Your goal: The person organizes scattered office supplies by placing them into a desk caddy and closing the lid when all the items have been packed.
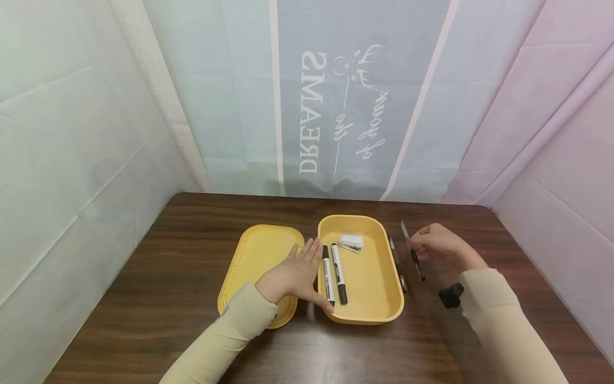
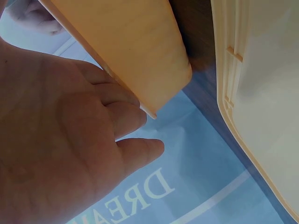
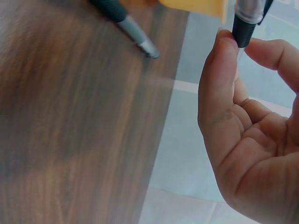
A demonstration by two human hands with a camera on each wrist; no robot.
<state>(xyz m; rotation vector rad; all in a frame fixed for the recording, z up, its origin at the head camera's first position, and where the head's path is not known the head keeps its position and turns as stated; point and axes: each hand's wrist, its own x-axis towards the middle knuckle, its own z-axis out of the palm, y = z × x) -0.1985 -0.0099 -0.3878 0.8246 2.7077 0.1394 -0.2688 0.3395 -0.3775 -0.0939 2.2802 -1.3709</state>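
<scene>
My left hand (image 1: 295,274) rests with straight, spread fingers along the left rim of a yellow plastic box (image 1: 371,290); the left wrist view shows its fingertips at that rim. Inside the box lie two black-and-white markers (image 1: 338,272), side by side, and a small white item (image 1: 352,242) with a dark edge. To the right of the box, my right hand (image 1: 438,246) pinches a pen (image 1: 411,248) between thumb and finger; its dark grip part (image 3: 243,30) shows in the right wrist view. A second pen (image 1: 397,265) lies on the table between box and right hand.
A yellow lid (image 1: 256,253) lies left of the box, partly under the left forearm in the head view. The dark wooden table (image 1: 158,298) ends at a printed cloth backdrop (image 1: 240,106). A small black object (image 1: 451,295) sits at the right cuff.
</scene>
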